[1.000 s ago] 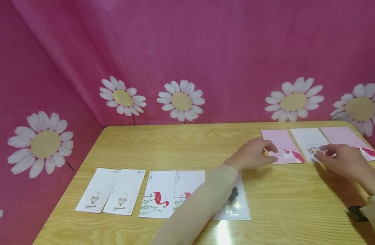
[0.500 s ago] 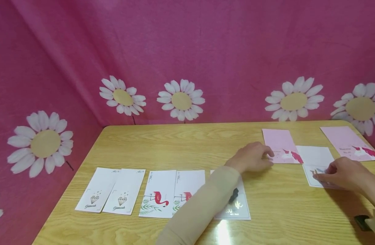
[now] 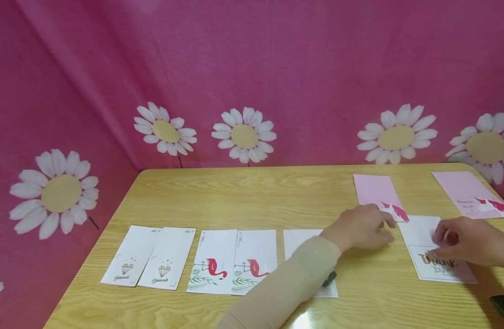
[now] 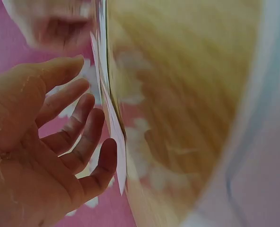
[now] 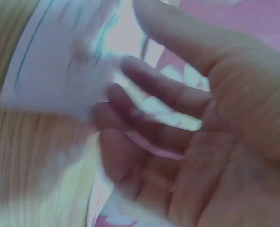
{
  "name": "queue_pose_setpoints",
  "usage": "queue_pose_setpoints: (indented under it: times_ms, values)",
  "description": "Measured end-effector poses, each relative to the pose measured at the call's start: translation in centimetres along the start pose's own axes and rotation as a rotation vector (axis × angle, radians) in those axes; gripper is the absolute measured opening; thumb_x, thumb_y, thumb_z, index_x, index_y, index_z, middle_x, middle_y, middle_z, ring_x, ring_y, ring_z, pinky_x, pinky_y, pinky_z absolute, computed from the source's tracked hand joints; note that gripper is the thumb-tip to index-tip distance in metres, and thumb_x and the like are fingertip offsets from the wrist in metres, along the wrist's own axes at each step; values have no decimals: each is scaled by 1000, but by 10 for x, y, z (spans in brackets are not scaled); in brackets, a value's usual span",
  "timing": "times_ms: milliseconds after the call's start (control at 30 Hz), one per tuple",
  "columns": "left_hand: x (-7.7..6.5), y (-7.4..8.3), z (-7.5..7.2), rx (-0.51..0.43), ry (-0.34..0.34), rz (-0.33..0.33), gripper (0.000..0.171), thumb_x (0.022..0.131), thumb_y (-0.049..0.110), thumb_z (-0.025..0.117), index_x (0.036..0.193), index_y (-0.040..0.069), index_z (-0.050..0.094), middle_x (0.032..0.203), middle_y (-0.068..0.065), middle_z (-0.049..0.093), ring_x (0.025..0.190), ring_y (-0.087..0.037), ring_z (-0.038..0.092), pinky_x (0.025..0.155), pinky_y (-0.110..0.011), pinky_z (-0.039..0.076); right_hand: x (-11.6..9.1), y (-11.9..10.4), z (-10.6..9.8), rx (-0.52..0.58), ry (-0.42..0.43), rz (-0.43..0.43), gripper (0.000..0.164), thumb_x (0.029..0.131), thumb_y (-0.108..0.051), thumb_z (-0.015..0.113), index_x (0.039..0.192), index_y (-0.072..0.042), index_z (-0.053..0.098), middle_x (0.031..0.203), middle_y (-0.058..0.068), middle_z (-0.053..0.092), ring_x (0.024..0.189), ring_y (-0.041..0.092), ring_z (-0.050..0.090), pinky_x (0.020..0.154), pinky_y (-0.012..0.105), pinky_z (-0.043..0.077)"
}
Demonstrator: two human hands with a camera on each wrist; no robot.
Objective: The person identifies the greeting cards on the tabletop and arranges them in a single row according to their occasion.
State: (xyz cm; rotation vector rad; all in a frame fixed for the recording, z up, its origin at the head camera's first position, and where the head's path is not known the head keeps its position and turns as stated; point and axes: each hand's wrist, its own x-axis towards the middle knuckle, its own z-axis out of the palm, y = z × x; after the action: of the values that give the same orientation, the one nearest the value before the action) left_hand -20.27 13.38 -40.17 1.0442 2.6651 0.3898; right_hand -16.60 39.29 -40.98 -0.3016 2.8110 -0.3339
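Note:
My right hand (image 3: 470,240) is over a white card with gold "Thank You" lettering (image 3: 416,230), which lies at the right of the table. In the right wrist view the fingers (image 5: 130,109) are loosely bent, with the card (image 5: 40,71) just beyond their tips. My left hand (image 3: 361,228) is in front of a pink unicorn card (image 3: 375,189), overlapping its lower left corner in the head view. Its fingers (image 4: 74,127) are spread and relaxed around nothing in the left wrist view. A second pink unicorn card (image 3: 459,187) lies farther right.
Two diamond cards (image 3: 132,246) lie at the left of the wooden table (image 3: 252,196). Two flamingo cards (image 3: 215,242) lie beside them. Another white card (image 3: 299,237) is partly hidden under the left sleeve (image 3: 285,288). A pink daisy-patterned cloth (image 3: 301,91) stands behind the table.
The "Thank You" card has slid from between the two pink cards toward the near edge, the right hand moving along with it. The left hand has shifted nearer and slightly right.

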Motion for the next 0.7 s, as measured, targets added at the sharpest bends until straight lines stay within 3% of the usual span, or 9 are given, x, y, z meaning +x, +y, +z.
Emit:
queue_pose_setpoints:
  times_ms: [67, 133, 200, 300, 467, 700]
  values:
    - [1, 9, 4, 14, -38, 10, 32, 97, 48, 64, 129, 46, 65, 114, 22, 59, 102, 8, 50, 74, -16, 42, 4, 9, 0, -23, 102, -25, 55, 71, -42, 91, 101, -4, 66, 81, 4, 58, 71, 13, 46, 60, 24, 40]
    - [2, 17, 9, 53, -80, 23, 34, 98, 51, 63, 131, 49, 63, 117, 24, 57, 104, 8, 49, 76, -17, 42, 8, 18, 1, -42, 154, -35, 77, 65, -45, 94, 117, 3, 62, 93, 18, 63, 79, 24, 52, 68, 34, 52]
    - [3, 23, 12, 96, -114, 24, 35, 98, 53, 61, 133, 53, 61, 120, 26, 56, 107, 7, 48, 78, -19, 42, 12, 26, 2, -61, 148, -45, 95, 62, -47, 95, 129, 7, 55, 109, 32, 60, 89, 38, 54, 76, 50, 56]
    - [4, 26, 15, 149, -138, 17, 35, 98, 55, 59, 133, 56, 59, 123, 27, 54, 108, 5, 47, 82, -21, 42, 16, 33, 2, -89, 119, -57, 103, 59, -51, 94, 134, 5, 49, 125, 42, 48, 102, 51, 50, 83, 70, 48]
    - [7, 26, 14, 158, -158, 3, 36, 99, 54, 58, 135, 58, 56, 131, 28, 51, 111, 4, 45, 87, -23, 41, 21, 31, -2, -67, 88, -65, 98, 56, -49, 95, 128, -1, 49, 126, 41, 46, 107, 52, 42, 89, 70, 36]
    - [6, 25, 14, 154, -173, -5, 37, 99, 54, 58, 136, 59, 55, 132, 28, 50, 111, 3, 45, 89, -23, 40, 20, 23, -7, -69, 58, -39, 83, 54, -51, 95, 109, -5, 54, 103, 25, 49, 93, 42, 43, 77, 48, 36]
